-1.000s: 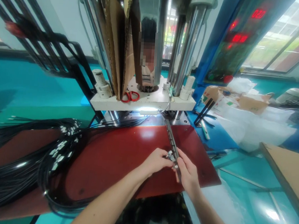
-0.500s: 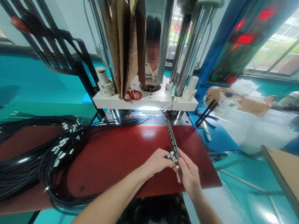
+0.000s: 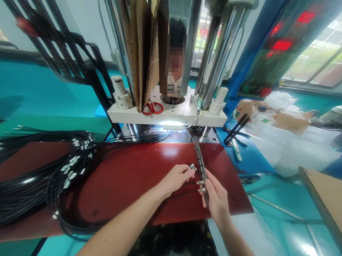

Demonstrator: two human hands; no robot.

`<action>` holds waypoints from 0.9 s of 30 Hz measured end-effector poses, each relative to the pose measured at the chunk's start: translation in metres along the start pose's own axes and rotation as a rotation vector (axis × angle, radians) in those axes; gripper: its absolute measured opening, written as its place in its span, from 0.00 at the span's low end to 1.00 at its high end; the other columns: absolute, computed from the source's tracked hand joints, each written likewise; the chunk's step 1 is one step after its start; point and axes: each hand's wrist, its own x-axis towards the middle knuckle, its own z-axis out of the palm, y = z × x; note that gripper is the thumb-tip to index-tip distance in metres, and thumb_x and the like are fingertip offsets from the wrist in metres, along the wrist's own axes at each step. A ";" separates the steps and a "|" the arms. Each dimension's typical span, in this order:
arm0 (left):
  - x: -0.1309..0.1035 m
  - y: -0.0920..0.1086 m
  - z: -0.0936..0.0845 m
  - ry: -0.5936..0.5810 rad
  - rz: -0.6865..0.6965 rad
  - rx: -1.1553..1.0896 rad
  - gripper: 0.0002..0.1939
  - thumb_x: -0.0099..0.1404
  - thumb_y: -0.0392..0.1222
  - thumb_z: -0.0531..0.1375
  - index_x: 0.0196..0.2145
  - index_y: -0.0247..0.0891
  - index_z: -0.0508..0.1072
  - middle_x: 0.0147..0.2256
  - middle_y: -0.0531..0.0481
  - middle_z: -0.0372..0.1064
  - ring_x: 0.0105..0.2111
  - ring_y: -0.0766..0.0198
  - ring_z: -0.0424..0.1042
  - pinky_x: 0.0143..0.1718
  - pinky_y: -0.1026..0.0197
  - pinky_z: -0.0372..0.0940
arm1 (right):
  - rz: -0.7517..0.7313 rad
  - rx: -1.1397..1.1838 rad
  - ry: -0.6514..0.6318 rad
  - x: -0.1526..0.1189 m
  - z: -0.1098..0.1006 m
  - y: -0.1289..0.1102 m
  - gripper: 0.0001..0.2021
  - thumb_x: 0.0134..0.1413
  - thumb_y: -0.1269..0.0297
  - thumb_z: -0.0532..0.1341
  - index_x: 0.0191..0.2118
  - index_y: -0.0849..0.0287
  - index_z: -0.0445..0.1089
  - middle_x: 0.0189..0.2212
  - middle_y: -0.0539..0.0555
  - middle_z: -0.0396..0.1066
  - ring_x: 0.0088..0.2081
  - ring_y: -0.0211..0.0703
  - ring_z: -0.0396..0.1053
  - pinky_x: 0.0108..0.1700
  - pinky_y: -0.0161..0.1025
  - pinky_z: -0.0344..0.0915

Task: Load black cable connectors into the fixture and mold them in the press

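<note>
A long, narrow dark metal strip [image 3: 199, 157] with notches slants over the red board [image 3: 127, 171]. Its lower end is in my right hand [image 3: 217, 192], thumb and fingers closed round it. My left hand [image 3: 178, 178], just left of the strip, pinches a small metallic connector [image 3: 192, 166] between its fingertips, apart from the strip. Small silvery connectors [image 3: 202, 186] sit on the strip near my right fingers, with thin dark cables running left from them beneath my left hand.
Bundled black cables [image 3: 19, 188] with white tags cover the board's left side. Behind it stands a press [image 3: 165, 118] with a lit lamp, red-handled scissors [image 3: 153, 108] and cardboard [image 3: 139, 45]. A cutter [image 3: 237, 150] lies on the blue surface at right.
My left hand has moved slightly up and left, away from the strip, with the small connector in its fingers. My right hand still holds the strip in nearly the same place.
</note>
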 end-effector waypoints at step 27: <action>0.011 -0.004 0.000 -0.074 -0.015 0.110 0.12 0.46 0.46 0.59 0.21 0.32 0.70 0.18 0.56 0.59 0.21 0.70 0.56 0.25 0.66 0.53 | 0.008 -0.137 -0.031 0.002 -0.002 0.002 0.27 0.52 0.52 0.54 0.54 0.63 0.60 0.16 0.47 0.65 0.11 0.30 0.56 0.11 0.29 0.55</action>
